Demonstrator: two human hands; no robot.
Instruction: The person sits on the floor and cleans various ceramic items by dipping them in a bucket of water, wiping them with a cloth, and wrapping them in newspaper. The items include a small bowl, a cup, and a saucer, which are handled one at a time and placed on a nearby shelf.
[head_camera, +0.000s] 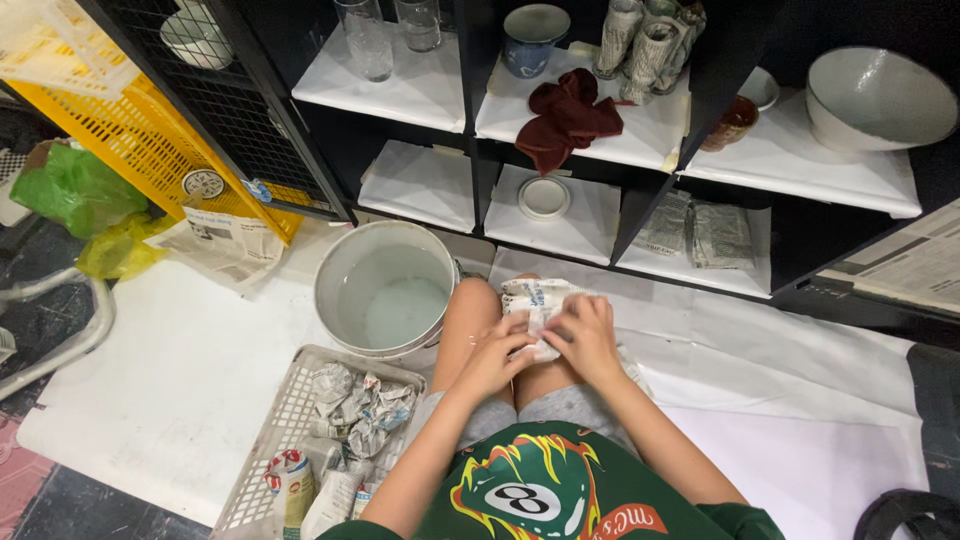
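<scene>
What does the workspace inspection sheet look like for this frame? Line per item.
Surface: white sheet on the floor, person sitting on it.
Job's things: newspaper-wrapped item on the knees.
Clutter: white bucket; grey basket of crumpled paper; yellow crate; green bags.
Grippers: left hand and right hand both grip the wrapped item.
Cables: nothing seen.
Surroundings: black shelf unit with glasses, blue cup, dark red cloth, grey bowl.
</scene>
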